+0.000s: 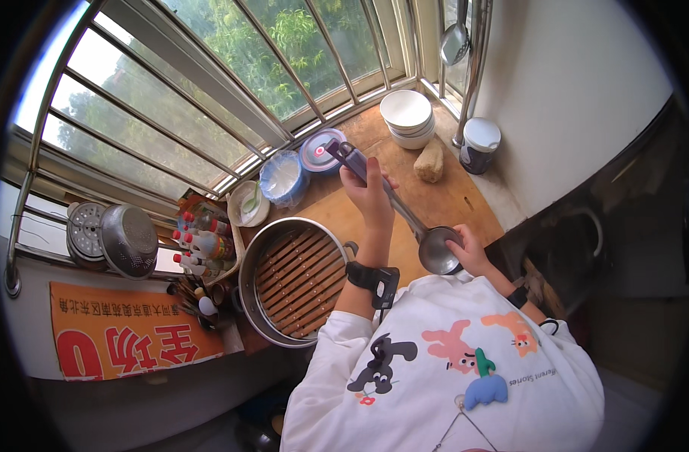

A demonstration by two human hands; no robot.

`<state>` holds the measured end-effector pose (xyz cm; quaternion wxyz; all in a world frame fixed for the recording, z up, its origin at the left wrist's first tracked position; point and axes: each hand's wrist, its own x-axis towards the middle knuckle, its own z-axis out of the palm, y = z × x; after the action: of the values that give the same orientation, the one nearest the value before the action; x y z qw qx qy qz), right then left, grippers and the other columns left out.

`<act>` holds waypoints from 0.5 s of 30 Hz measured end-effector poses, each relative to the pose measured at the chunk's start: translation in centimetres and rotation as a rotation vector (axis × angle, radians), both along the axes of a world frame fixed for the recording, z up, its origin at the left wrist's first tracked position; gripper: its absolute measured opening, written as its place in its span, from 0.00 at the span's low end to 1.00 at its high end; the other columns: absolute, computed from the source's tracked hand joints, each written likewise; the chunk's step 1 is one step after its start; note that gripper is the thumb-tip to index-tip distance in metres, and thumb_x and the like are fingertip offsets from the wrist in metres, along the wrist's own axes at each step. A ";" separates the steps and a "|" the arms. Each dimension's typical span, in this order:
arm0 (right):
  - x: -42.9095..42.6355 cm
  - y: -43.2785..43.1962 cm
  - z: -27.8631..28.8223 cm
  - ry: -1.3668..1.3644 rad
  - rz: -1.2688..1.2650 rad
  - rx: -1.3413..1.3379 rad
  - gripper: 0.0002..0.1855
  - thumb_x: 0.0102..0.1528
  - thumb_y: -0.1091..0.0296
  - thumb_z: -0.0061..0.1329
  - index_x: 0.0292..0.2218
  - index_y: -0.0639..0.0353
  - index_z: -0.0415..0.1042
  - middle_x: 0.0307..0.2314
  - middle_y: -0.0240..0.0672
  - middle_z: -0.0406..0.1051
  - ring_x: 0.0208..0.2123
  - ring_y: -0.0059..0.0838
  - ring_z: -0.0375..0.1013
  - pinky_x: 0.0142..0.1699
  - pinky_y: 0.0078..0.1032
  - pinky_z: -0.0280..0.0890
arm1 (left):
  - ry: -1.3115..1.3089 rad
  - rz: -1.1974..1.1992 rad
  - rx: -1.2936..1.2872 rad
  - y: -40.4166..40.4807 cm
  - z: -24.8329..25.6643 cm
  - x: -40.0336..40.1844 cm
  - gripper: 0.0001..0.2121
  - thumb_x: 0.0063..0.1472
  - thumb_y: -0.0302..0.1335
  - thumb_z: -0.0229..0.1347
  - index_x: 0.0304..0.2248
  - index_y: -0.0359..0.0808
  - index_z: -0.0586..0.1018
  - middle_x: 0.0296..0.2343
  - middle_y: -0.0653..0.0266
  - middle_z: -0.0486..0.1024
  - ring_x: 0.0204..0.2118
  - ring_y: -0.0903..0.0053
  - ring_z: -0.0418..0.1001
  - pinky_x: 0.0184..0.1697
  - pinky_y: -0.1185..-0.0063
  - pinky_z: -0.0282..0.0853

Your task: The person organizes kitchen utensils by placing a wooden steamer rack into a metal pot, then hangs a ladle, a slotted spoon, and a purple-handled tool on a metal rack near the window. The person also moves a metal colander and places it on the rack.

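A metal soup ladle [410, 213] with a dark purple handle slants across the space in front of my chest. My left hand [371, 195] is wrapped around its handle, thumb up along it. At the other end, my right hand [470, 251] grips the rim of the ladle's bowl, thumb on the inside. The bowl's hollow faces up and looks bare. Below and left of my left hand sits a round metal steamer pot [247, 305] with a brown slatted rack [302, 282] inside. A wooden board [404, 248] lies under the ladle.
White bowls [406, 108] are stacked by the window near a tan lump [429, 163] and a lidded tub [480, 146]. Left of them stand a lidded container [321, 148], a plastic-covered blue bowl [281, 176] and a bowl with a green spoon [248, 204]. Several bottles [209, 243] and metal strainers [129, 240] are further left.
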<state>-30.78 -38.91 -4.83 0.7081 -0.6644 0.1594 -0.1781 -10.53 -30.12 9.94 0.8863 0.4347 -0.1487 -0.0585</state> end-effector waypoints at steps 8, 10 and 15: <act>-1.0 -0.3 0.8 0.077 -0.107 -0.176 0.06 0.57 0.71 0.47 0.33 0.62 0.64 0.22 0.29 0.68 0.25 0.15 0.65 0.31 0.16 0.61 | -0.035 -0.228 -0.025 -1.3 0.4 -0.8 0.11 0.63 0.35 0.49 0.34 0.37 0.64 0.18 0.67 0.64 0.14 0.82 0.62 0.17 0.83 0.62; -1.1 -0.4 1.2 0.182 -0.090 -0.243 0.07 0.57 0.70 0.47 0.34 0.62 0.64 0.22 0.29 0.68 0.25 0.15 0.65 0.31 0.17 0.61 | -0.062 -0.307 -0.027 -1.8 0.6 -0.9 0.12 0.64 0.36 0.48 0.36 0.37 0.64 0.18 0.66 0.64 0.14 0.81 0.61 0.17 0.82 0.61; -0.8 -0.7 3.4 0.154 -0.098 -0.277 0.09 0.58 0.67 0.47 0.38 0.61 0.66 0.25 0.31 0.70 0.28 0.18 0.68 0.34 0.20 0.63 | -0.040 -0.383 -0.082 -3.2 2.2 -0.6 0.12 0.64 0.36 0.48 0.37 0.36 0.65 0.18 0.67 0.63 0.14 0.82 0.61 0.17 0.83 0.59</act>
<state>-31.62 -39.66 -1.44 0.5857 -0.7588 0.2196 -0.1813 -11.14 -33.31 12.09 0.8729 0.3631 -0.2483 -0.2112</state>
